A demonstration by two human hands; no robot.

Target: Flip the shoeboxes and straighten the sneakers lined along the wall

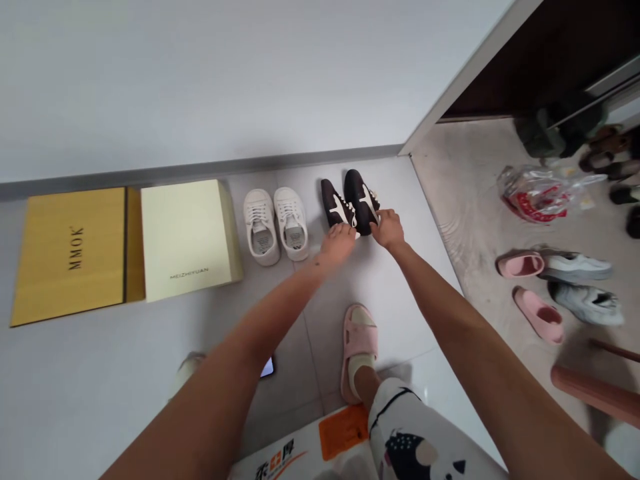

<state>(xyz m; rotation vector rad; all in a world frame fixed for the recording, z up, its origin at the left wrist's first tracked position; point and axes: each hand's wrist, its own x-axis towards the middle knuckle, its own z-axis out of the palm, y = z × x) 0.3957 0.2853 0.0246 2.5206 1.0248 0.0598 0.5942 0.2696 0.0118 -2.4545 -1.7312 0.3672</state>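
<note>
A pair of dark sneakers with white stripes and laces stands on the tiled floor near the wall, toes toward the wall. My left hand (341,241) has its fingers closed at the heel of the left dark sneaker (331,200). At the heel end of the right dark sneaker (354,190), my right hand (389,229) grips its side, thumb on the near edge. Parts of both heels are hidden by my fingers. Just left of them sits a pair of white sneakers (261,223), side by side and also pointing to the wall.
Left along the wall are a cream shoebox (183,233) and a yellow shoebox (73,253). A phone (268,367) lies under my left arm. My foot in a pink slipper (360,340) is close by. Rightward are pink shoes (537,313), grey sneakers (585,303) and a plastic bag (540,193).
</note>
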